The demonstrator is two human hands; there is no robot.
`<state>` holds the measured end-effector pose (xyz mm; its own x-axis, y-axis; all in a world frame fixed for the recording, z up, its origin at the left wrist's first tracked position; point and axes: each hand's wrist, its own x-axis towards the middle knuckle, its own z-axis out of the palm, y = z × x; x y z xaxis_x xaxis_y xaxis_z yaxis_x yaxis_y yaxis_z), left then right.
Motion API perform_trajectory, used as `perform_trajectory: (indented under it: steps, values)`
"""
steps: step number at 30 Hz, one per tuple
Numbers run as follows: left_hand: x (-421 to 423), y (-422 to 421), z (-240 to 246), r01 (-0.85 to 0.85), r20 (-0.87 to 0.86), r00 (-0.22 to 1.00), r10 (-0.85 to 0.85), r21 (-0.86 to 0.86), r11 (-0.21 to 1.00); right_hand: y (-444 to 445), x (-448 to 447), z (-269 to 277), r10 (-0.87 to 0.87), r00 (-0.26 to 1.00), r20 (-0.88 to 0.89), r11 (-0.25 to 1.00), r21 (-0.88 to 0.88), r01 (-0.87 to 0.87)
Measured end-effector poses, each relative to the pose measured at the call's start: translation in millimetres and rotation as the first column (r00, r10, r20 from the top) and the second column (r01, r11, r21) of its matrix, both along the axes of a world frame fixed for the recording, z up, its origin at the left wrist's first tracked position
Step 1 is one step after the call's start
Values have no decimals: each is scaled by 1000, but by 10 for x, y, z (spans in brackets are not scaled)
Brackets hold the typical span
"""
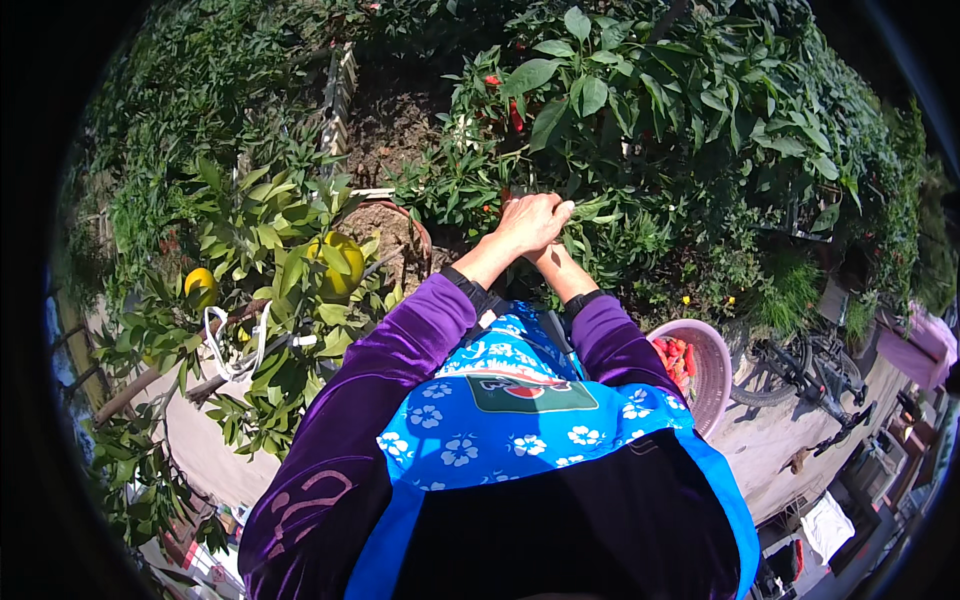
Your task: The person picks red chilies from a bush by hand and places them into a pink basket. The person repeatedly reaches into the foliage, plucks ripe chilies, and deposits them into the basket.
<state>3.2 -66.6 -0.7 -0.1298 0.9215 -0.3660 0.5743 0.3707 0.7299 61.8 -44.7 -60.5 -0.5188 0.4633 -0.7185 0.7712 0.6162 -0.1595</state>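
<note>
My left hand [531, 223] reaches over the pepper plants with its fingers bent, and its palm side is hidden. Close beneath it and partly covered by it is my right hand [551, 253], whose fingers cannot be seen. Green leaves [592, 210] lie right at the fingertips. Whether either hand grips anything is not visible. Beyond the hands, red peppers [517, 117] hang among leafy pepper plants [589, 94]. A pink plastic basket [718, 375] with red peppers [676, 360] inside stands to the right of my body.
To the left, a citrus tree [289, 270] bears yellow fruit [343, 264], with a white cord [238, 367] tied around its branches. A round pot [422, 232] of soil and a pale slatted edging [337, 105] border the bed. A bicycle [802, 375] is at the right.
</note>
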Motion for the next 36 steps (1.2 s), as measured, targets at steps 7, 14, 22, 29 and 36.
perform_trajectory:
  steps: [7,14,22,29,36]
  values:
    - [-596,-593,-1314,-566,196,768,609,-237,790,50,339,-630,-279,721,-634,960,-210,187]
    - [-453,-676,-2292,-132,382,910,160,-98,986,153,367,-382,-455,407,-792,887,-359,292]
    - [-854,-542,-1304,-135,567,768,298,-312,940,137,384,-341,-492,466,-735,871,-422,253]
    - [-1086,-390,-589,-197,754,250,608,-575,794,183,236,-292,-605,384,-697,790,-587,180]
    - [-898,-189,-364,-272,699,103,708,-665,696,286,58,136,-812,364,-457,575,-736,359]
